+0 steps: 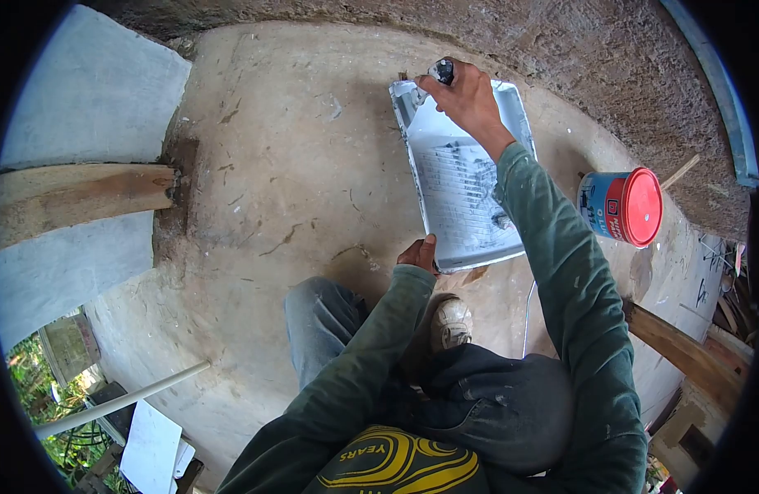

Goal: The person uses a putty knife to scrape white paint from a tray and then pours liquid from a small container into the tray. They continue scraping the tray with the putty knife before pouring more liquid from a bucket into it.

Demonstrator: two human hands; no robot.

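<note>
A white paint tray (466, 193) lies on the floor in front of me, its ribbed slope streaked with white paint and dark patches. My left hand (418, 253) grips the tray's near left corner, thumb over the rim. At the far end, my right hand (466, 95) is closed around a paint-smeared tool with a dark, rounded end (442, 72). A whitish part of that tool reaches down toward the far left corner of the tray; its exact kind is partly hidden by the fingers.
To the right stands a blue paint bucket (606, 206) with a red lid (644, 207). A rough wall (593, 58) runs along the far side. Wooden posts stand left (91, 198) and right (684, 350). A pale pipe (124, 399) juts in at lower left.
</note>
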